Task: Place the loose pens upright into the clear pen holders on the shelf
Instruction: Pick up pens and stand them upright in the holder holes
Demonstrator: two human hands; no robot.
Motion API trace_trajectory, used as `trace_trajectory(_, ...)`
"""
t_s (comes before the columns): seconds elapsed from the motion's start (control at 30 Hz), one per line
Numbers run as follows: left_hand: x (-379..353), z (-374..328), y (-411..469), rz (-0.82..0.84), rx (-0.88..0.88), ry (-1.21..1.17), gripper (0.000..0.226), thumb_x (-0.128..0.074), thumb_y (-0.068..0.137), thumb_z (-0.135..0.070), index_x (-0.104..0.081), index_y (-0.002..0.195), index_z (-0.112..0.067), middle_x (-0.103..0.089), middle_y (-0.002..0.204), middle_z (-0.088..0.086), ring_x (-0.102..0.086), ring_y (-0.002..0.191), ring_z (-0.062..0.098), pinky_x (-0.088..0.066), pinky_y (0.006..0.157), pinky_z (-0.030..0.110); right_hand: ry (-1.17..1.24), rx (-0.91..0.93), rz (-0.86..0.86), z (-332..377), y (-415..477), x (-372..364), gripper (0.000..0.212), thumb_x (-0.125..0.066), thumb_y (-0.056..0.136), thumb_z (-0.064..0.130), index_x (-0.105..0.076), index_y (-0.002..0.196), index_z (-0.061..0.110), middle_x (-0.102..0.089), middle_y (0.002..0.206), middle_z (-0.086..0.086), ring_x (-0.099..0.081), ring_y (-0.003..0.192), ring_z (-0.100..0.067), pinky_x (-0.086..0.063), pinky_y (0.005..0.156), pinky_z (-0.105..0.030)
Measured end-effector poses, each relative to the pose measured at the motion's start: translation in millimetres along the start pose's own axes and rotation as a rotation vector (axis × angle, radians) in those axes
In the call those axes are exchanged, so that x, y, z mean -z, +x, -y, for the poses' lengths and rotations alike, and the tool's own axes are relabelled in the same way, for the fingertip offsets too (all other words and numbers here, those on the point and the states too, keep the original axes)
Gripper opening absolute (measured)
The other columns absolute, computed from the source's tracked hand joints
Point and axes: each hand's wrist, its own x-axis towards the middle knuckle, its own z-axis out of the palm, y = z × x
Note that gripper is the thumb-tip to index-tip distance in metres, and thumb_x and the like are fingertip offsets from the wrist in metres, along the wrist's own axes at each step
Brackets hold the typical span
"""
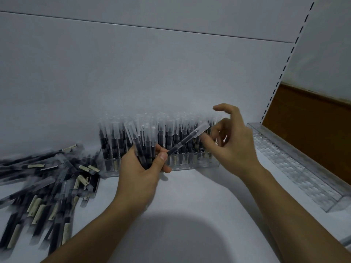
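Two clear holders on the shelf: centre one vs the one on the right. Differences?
The centre holder is packed with upright pens; the right holder shows only empty holes. The centre holder stands against the shelf's back wall, square to the camera; the right holder runs along the right side, angled toward the camera. Both hands work in front of the centre holder; neither touches the right holder. Both holders are clear plastic with a grid of holes.
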Motion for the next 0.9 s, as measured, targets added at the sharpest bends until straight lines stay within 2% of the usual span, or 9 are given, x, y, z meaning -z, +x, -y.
trace_trajectory(0.07,0,-1,0,-0.004,-0.002,-0.003,0.003,-0.062,0.095,-0.005,-0.064,0.096,-0.005,-0.069,0.072,0.015,-0.067,0.058,0.012,-0.049,0.049,0.017,0.225,-0.034,-0.088,3,1,3,0.036,-0.071,0.09,0.02,-0.051,0.12,0.019,-0.051,0.061,0.005,-0.045,0.051,-0.016,-0.039,0.051,-0.027)
trace_trajectory(0.17,1,1,1,-0.023,-0.012,0.005,0.002,-0.062,0.095,-0.007,-0.065,0.095,-0.008,-0.068,0.069,0.013,-0.067,0.06,0.014,-0.05,0.052,0.018,0.51,-0.139,-0.012,8,1,1,0.021,-0.068,0.09,0.015,-0.06,0.108,0.008,-0.045,0.054,0.003,-0.034,0.049,-0.019,-0.035,0.049,-0.023)
trace_trajectory(0.3,0,3,2,-0.006,-0.032,0.033,0.003,-0.064,0.095,-0.009,-0.065,0.095,-0.006,-0.068,0.066,0.011,-0.065,0.057,0.012,-0.05,0.054,0.018,0.659,-0.226,0.226,15,-2,-10,0.026,-0.078,0.083,0.01,-0.068,0.105,0.004,-0.065,0.064,0.0,-0.044,0.039,-0.014,-0.04,0.04,-0.022)
trace_trajectory(0.43,-1,0,-1,0.028,-0.053,0.065,0.006,-0.063,0.095,-0.013,-0.065,0.093,-0.008,-0.069,0.065,0.009,-0.062,0.053,0.007,-0.048,0.052,0.016,0.669,-0.278,0.301,18,-4,-15,0.016,-0.074,0.084,0.003,-0.069,0.099,0.003,-0.063,0.06,0.001,-0.046,0.036,-0.012,-0.04,0.04,-0.021)
trace_trajectory(0.53,-1,1,-3,0.019,-0.056,0.073,0.01,-0.062,0.096,-0.017,-0.065,0.093,-0.008,-0.068,0.064,0.009,-0.062,0.055,0.008,-0.049,0.053,0.017,0.691,-0.297,0.233,18,-2,-11,0.017,-0.074,0.08,0.012,-0.071,0.096,0.006,-0.066,0.069,-0.01,-0.053,0.043,-0.018,-0.045,0.042,-0.026)
trace_trajectory(0.63,-2,1,-3,-0.029,-0.005,0.039,0.013,-0.066,0.091,-0.024,-0.064,0.098,-0.013,-0.07,0.071,0.0,-0.064,0.062,0.002,-0.051,0.057,0.014,0.727,-0.308,0.075,14,5,1,0.018,-0.067,0.086,0.017,-0.066,0.099,0.004,-0.068,0.076,-0.004,-0.059,0.051,-0.018,-0.049,0.048,-0.029)
trace_trajectory(0.73,-2,3,-3,-0.048,0.037,0.053,0.012,-0.067,0.091,-0.026,-0.061,0.102,-0.024,-0.071,0.082,-0.013,-0.065,0.073,-0.006,-0.051,0.063,0.013,0.793,-0.307,-0.086,7,11,14,0.005,-0.058,0.098,0.007,-0.062,0.096,0.004,-0.071,0.076,-0.001,-0.068,0.062,-0.019,-0.054,0.056,-0.026)
trace_trajectory(0.83,-4,6,-6,-0.001,0.086,0.068,0.015,-0.061,0.097,-0.018,-0.057,0.102,-0.032,-0.069,0.081,-0.01,-0.063,0.07,0.001,-0.051,0.063,0.02,0.764,-0.321,-0.215,3,13,19,0.011,-0.055,0.101,0.0,-0.061,0.093,0.004,-0.071,0.07,0.001,-0.068,0.06,-0.013,-0.057,0.059,-0.025)
trace_trajectory(0.9,-4,7,-7,0.023,0.107,0.093,0.019,-0.059,0.098,-0.013,-0.055,0.097,-0.032,-0.065,0.083,0.003,-0.056,0.068,0.011,-0.049,0.06,0.025,0.713,-0.328,-0.264,1,13,18,0.01,-0.058,0.1,0.001,-0.064,0.093,0.005,-0.071,0.071,-0.001,-0.068,0.061,-0.015,-0.058,0.061,-0.028)
